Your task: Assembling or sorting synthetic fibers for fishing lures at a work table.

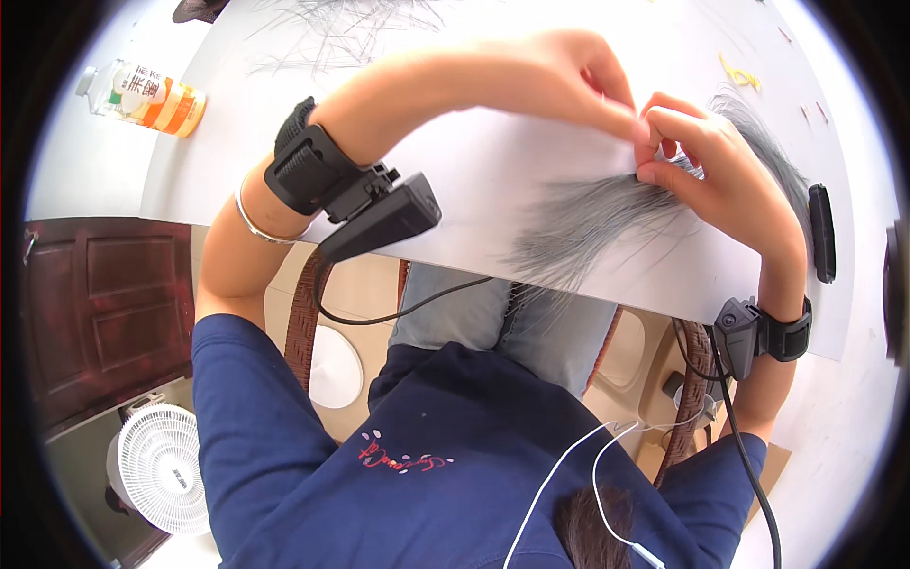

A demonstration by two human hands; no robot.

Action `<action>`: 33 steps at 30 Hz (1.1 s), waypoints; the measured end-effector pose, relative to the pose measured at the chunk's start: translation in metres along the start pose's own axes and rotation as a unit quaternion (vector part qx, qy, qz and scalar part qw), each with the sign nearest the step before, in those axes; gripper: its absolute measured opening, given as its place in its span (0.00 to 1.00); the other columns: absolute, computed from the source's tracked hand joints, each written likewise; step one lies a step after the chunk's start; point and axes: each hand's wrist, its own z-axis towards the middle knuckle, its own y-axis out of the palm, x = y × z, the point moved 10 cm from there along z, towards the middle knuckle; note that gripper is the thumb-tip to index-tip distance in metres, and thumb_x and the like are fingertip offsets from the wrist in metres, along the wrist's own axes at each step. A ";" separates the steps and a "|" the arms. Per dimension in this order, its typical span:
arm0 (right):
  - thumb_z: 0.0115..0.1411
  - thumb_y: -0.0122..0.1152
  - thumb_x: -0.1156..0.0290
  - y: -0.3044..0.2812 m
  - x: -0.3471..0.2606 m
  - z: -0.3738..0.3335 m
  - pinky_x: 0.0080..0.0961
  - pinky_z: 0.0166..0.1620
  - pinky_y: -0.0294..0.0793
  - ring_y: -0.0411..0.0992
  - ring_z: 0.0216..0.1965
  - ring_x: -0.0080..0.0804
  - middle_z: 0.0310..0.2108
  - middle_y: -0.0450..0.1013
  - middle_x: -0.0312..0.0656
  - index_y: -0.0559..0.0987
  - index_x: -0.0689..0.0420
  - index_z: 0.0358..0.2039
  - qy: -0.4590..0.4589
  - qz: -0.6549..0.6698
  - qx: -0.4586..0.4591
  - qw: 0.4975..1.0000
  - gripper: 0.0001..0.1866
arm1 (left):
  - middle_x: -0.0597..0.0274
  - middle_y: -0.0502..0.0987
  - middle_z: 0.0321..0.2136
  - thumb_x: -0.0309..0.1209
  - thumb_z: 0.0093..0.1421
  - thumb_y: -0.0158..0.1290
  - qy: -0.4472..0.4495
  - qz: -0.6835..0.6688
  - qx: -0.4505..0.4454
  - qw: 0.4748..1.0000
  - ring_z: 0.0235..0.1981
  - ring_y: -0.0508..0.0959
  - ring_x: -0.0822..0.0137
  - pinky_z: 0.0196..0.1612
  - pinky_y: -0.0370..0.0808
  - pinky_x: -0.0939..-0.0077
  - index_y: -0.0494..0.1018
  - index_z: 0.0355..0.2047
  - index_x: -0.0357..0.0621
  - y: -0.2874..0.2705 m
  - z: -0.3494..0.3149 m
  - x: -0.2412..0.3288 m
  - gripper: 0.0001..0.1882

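Observation:
A bundle of thin grey strands [592, 220] lies across the white tabletop at the right, its loose ends fanning toward the near edge and its other end curving away behind my right hand. My right hand [713, 161] is closed around the middle of this bundle, thumb and fingers bent together. From the left my left hand [580, 83] reaches over, thumb and fingertips pinched and meeting the right fingertips just above the strands. Whatever sits in that pinch is too small to make out.
More loose grey strands [346, 27] are scattered at the far left of the table [455, 204]. A bottle with an orange label [152, 98] lies at the left. A yellow strip [741, 73] and a slim black object [822, 233] are at the right. Cables hang from both wrist devices.

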 end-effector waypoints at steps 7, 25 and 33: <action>0.56 0.60 0.77 -0.013 0.006 0.001 0.21 0.32 0.65 0.68 0.29 0.25 0.27 0.70 0.35 0.74 0.58 0.31 0.020 0.032 0.070 0.997 0.03 | 0.68 0.77 0.28 0.52 0.53 0.63 0.007 -0.037 -0.020 0.999 0.31 0.73 0.74 0.34 0.70 0.80 0.82 0.32 0.46 0.011 0.012 -0.011 0.21; 0.60 0.63 0.72 -0.008 0.053 -0.016 0.12 0.36 0.68 0.68 0.30 0.14 0.27 0.73 0.31 0.79 0.62 0.33 0.259 0.295 -0.038 0.919 0.07 | 0.67 0.79 0.26 0.42 0.49 0.67 -0.001 -0.191 -0.034 0.981 0.30 0.77 0.75 0.34 0.72 0.81 0.81 0.30 0.43 0.001 0.021 -0.027 0.16; 0.65 0.54 0.56 -0.040 0.042 -0.008 0.27 0.53 0.64 0.68 0.50 0.33 0.49 0.72 0.44 0.73 0.49 0.31 0.061 0.412 0.091 0.904 0.12 | 0.72 0.76 0.24 0.42 0.56 0.63 0.018 -0.170 -0.032 0.985 0.29 0.73 0.81 0.34 0.68 0.86 0.80 0.29 0.44 0.000 0.021 -0.024 0.14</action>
